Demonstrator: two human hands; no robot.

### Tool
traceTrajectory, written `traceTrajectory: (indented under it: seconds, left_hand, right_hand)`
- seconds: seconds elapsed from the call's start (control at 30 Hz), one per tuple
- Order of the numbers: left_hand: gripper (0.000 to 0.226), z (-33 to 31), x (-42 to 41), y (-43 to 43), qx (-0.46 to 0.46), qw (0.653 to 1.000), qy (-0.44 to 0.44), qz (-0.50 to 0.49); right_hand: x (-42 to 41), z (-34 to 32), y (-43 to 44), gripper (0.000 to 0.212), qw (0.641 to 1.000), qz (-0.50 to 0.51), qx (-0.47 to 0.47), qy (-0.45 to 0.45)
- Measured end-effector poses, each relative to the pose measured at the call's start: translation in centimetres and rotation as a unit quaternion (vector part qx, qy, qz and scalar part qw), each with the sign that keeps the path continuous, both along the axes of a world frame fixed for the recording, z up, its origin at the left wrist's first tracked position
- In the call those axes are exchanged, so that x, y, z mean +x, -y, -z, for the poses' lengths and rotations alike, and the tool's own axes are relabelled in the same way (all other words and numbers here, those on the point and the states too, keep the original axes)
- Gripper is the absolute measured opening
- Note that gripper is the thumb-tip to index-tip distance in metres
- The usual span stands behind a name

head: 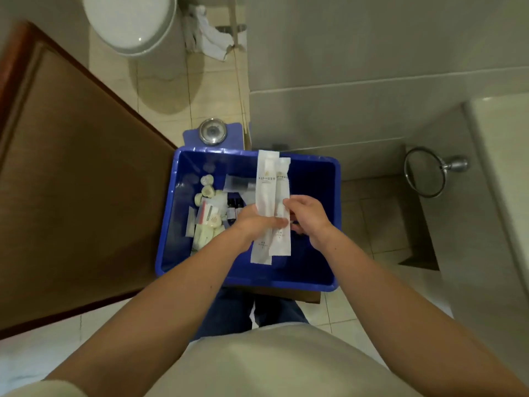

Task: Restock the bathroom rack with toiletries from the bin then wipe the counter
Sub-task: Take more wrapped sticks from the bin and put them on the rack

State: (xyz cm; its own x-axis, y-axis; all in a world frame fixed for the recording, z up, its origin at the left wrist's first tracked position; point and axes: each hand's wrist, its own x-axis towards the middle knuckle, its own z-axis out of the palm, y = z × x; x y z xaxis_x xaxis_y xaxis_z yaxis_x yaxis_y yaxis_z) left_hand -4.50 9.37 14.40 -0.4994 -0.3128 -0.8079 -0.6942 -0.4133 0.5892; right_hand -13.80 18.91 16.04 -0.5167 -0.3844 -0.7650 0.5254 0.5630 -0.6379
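place: bathroom | toilet (131, 24) top left | tile floor (166, 90), tile walls (343, 67) | towel ring (425, 171) on wall, right | wood door (71, 167) left | blue bin (315, 173) of small wrapped toiletries (207, 222)

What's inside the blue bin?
Left side of the blue plastic bin: round cream packets, small dark bottles, clear flat sachets. The middle is covered by two long white wrapped packets, held above it by the left hand and right hand.
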Motion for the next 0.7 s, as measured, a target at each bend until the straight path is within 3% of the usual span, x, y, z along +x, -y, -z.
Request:
traceTrajectory:
  seconds: [0.4, 0.7]
  left_hand:
    - [0.044, -8.1, -4.5, -1.3, -0.017, 0.970, -0.087, 0.226]
    - [0.032, -11.9, -5.6, -5.4, -0.001, 0.936, -0.107, 0.336]
  right_hand:
    - [-0.3, -7.7, -4.6, 0.025, 0.979, 0.187, -0.046, -0.062]
    - [3.7, -11.7, -10.6, 0.019, 0.906, 0.390, -0.057, -0.151]
